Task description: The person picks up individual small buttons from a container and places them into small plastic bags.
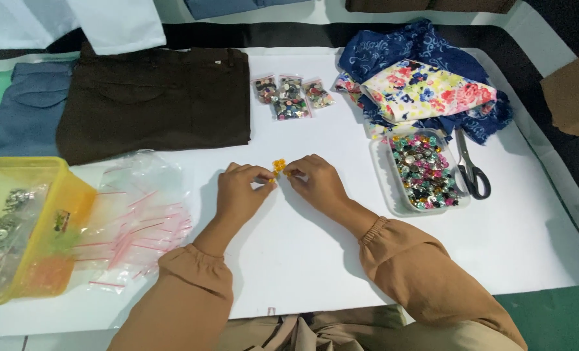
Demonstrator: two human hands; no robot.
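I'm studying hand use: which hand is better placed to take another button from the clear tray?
Probably the right hand: the clear tray of buttons lies just to its right, while the left hand sits farther off, pinching the yellow buttons.

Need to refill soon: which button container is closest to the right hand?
The clear tray of buttons beside the scissors; the three small bags lie farther back.

tan long sleeves, gathered elastic cuffs

Three clear button bags (292, 96); zip-bag pile (137, 214) left.
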